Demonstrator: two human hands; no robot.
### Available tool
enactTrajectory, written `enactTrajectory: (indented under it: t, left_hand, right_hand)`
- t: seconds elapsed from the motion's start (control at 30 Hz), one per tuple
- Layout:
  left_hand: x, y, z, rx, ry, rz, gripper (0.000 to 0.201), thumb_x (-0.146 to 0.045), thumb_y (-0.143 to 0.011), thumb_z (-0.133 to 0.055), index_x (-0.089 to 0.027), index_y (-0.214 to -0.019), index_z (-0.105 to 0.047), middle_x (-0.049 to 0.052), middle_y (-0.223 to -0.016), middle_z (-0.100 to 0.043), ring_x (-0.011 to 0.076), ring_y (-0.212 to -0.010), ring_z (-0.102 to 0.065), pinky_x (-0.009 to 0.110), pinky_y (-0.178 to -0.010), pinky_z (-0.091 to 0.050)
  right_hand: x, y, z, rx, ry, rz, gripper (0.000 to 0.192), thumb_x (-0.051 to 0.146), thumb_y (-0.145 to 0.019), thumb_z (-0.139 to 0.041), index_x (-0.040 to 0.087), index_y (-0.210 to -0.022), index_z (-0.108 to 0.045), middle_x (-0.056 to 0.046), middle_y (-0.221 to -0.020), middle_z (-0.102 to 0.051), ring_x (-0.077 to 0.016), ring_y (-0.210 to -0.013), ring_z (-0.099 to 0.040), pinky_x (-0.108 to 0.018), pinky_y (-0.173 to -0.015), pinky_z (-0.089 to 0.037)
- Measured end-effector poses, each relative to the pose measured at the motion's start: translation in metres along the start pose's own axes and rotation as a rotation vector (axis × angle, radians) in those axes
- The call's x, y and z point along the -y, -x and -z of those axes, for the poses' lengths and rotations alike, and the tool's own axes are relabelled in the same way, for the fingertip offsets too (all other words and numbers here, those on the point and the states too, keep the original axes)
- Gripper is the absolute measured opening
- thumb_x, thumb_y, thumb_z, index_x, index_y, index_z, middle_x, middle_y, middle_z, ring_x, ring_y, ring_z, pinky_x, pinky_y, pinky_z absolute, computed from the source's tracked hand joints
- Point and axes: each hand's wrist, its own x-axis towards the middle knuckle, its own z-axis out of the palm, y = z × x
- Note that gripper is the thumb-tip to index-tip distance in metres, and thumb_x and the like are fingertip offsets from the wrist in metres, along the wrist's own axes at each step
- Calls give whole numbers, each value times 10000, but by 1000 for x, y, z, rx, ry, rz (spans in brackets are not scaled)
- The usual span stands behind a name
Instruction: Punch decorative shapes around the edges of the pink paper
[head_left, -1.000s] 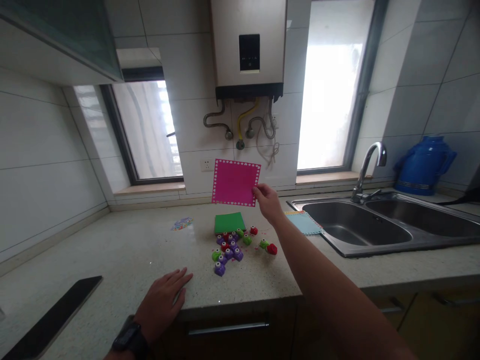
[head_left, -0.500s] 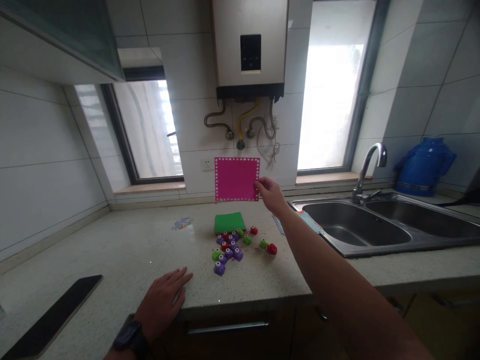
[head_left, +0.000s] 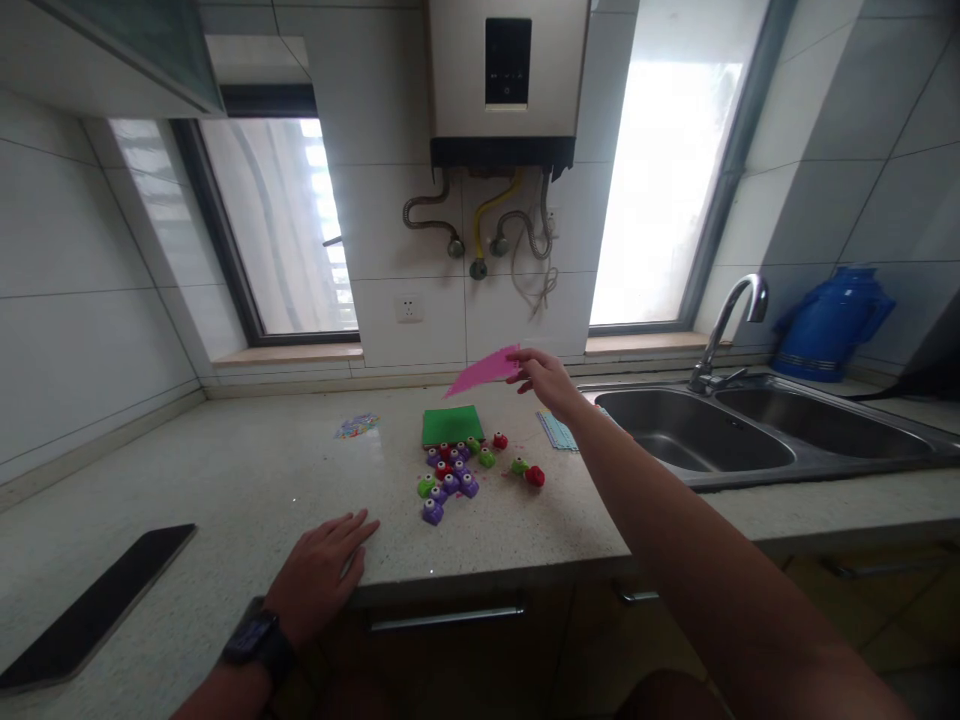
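Pinched by its right edge, a pink sheet of paper (head_left: 484, 372) hangs tilted above the counter in my right hand (head_left: 541, 378). Below it lies a stack of green paper (head_left: 453, 426). Several small craft punches in purple (head_left: 433, 511), red (head_left: 535, 476) and green (head_left: 487, 457) are scattered just in front of that stack. My left hand (head_left: 322, 562) rests flat on the counter near its front edge, fingers stretched out and holding nothing. Partly behind my right arm are light blue patterned sheets (head_left: 556, 430).
A double steel sink (head_left: 697, 430) with a faucet (head_left: 731, 330) takes up the right side, a blue jug (head_left: 832, 325) behind it. A colourful patterned piece (head_left: 357, 426) lies left of the green stack. At far left lies a black flat slab (head_left: 97, 605). A water heater (head_left: 502, 90) hangs above.
The pink sheet, earlier held upright facing me with its white-hearted border showing, is now tipped nearly edge-on. My left hand stays on the counter. The view has shifted slightly.
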Motion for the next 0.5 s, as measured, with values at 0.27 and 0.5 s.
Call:
enactTrajectory:
  t: [0.27, 0.5]
  left_hand:
    - [2, 1, -2, -10, 8, -7, 449, -273, -952, -457, -332, -1374, -600, 23, -1436, -601, 260, -1293, -577, 484, -1058, -490]
    - [1, 0, -2, 1, -10, -2, 441, -303, -960, -445, -316, -1369, -607, 21, -1433, -605, 257, -1293, -574, 473, -1053, -493]
  right_hand:
    - [8, -8, 38, 144, 270, -44, 193, 304, -829, -700, 164, -956, -739, -75, -823, -714, -174, -689, -613, -312, -615, -498]
    - [-21, -15, 93, -145, 418, -61, 312, 410, -801, -704, 146, -962, -745, -72, -888, -675, -185, -763, -576, -336, -708, -474]
